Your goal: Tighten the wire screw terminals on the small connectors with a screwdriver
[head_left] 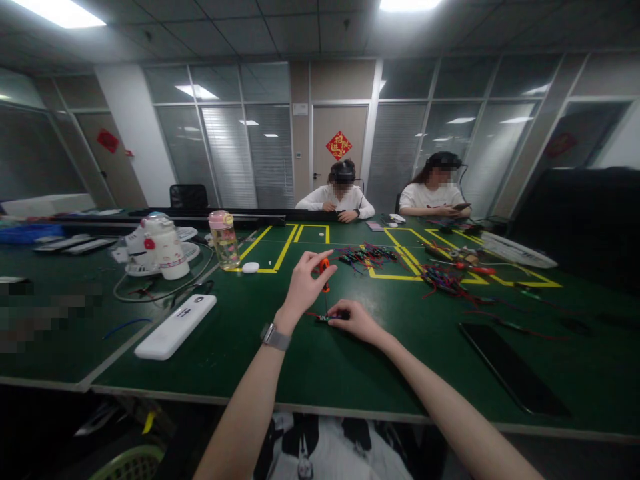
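My left hand (306, 283), with a watch at its wrist, grips the orange handle of a small screwdriver (326, 285). The tool stands upright, its thin shaft pointing down at a small green and black circuit board (323, 319) on the green tabletop. Whether the tip touches the board is too small to tell. My right hand (359, 321) rests on the table and pinches the board's right end between thumb and fingers. A thin red wire runs out from the board's left side. Beyond my hands lies a heap of small boards with wires (369, 256).
A long white power bank (177, 327) lies to the left, a black phone (511, 367) to the right. A bottle (225, 241) and a white jug (171, 250) stand at back left. More wired boards (444, 279) lie right. Two people (337, 200) sit across the table.
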`<state>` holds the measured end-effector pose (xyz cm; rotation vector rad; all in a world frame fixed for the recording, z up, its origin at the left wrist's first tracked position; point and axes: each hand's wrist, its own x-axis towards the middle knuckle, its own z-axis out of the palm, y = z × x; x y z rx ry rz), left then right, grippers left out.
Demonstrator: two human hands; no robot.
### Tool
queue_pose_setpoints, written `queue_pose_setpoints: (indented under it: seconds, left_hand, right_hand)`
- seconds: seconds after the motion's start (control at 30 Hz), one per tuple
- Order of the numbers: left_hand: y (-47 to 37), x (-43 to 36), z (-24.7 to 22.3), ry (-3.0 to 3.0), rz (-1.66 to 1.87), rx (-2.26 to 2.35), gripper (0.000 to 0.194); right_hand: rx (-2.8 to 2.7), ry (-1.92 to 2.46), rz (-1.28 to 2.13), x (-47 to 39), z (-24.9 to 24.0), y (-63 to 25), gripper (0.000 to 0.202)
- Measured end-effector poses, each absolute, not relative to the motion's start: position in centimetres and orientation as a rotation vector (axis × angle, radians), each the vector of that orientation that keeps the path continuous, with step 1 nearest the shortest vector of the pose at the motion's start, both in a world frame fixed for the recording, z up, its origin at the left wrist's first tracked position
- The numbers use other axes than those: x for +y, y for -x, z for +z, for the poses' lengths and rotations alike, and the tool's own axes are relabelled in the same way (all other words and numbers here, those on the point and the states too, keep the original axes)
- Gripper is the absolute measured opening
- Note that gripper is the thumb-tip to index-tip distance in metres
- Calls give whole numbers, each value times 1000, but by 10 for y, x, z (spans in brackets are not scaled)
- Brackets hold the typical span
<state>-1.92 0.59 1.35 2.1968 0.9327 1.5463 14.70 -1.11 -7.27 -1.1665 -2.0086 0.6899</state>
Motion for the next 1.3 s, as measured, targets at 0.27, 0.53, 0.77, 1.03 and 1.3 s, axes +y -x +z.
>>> queue_pose_setpoints:
  seconds: [0.27,0.53,0.77,1.03,1.3]
  left_hand:
    - [16,3,13,-2171,1504,858,31]
    - [15,4,12,-2152,1494,849,37]
    - [15,2,13,-2218,1571,959,32]
    - [14,3,13,-2152,1535,863,30]
    - [13,5,11,-2175,1504,890,35]
  right_hand:
    - [-2007,1156,687,-10,-75,-148,14]
    - [-2013,1164,701,-10,-74,-148,15]
    - [-2001,1147,694,-10,-74,-147,15]
    - [-2006,1151,690,-9,-76,-147,15]
    - [-1995,1148,699,-11,-73,-146,15]
